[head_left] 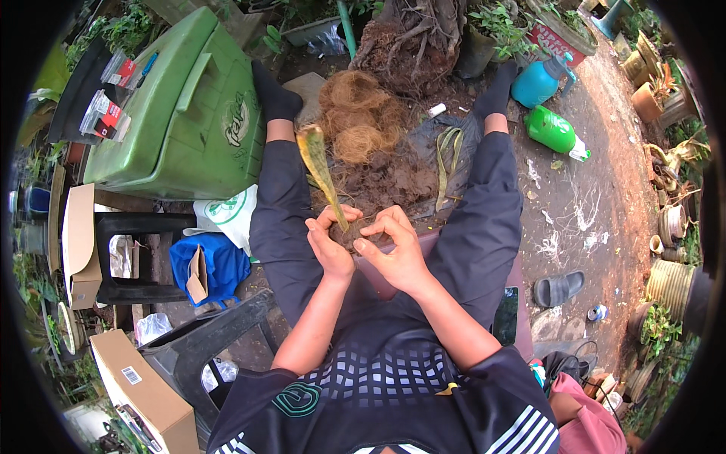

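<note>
My left hand and my right hand cup a brown clump of soil between them, above my lap. Out of the clump rises a long yellow-green leaf, tilted to the left, with a dry brown tip. The fingers of both hands are curved round the clump and hide much of it. Beyond my hands, between my legs, lies a heap of dark moist soil. Balls of brown coconut fibre sit just past it. To the right of the heap, a looped green leaf strip rests on dark plastic sheeting.
A big green bin stands at the far left, above black plastic stools and a blue bag. On the right are a blue spray bottle, a green bottle, a slipper and several pots. A phone lies beside my thigh.
</note>
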Demonstrator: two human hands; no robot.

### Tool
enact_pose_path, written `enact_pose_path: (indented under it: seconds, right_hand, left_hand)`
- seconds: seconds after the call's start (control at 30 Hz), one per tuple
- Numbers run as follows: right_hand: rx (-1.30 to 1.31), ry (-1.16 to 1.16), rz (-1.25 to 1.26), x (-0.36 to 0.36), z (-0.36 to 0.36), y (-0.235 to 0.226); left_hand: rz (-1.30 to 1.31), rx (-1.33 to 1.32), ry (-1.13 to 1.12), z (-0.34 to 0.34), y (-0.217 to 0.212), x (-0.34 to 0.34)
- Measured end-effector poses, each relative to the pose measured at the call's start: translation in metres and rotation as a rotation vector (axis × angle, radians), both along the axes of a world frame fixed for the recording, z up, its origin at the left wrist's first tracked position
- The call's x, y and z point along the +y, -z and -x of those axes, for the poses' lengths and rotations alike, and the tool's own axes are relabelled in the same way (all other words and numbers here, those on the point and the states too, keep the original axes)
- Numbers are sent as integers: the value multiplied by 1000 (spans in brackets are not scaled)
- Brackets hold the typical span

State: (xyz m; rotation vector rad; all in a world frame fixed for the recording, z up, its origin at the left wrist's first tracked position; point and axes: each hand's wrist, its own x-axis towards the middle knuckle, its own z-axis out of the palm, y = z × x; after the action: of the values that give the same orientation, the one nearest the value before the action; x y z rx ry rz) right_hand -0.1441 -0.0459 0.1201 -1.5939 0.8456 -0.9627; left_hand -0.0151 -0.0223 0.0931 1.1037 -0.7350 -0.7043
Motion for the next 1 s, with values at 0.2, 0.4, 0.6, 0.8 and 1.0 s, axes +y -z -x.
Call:
enact_pose_path:
  seconds: [0.2, 0.4, 0.6, 0.8, 1.0]
  right_hand:
    - [-152, -104, -131, -10, -5, 31]
    - [-290, -223, -218, -13, -12, 78]
    - [-212, 42, -429, -24, -3, 116]
    - [-23, 70, -516, -29, -3, 137]
    - [-82, 111, -451, -18, -15, 158]
  left_hand:
    - [29, -34, 71, 2, 6, -3]
    - [-36, -459, 103, 3, 23, -20]
    - [-292, -297, 260, 17, 66, -32]
    - [-407, -495, 250, 26, 84, -15]
    - [-583, -639, 272, 8, 91, -9]
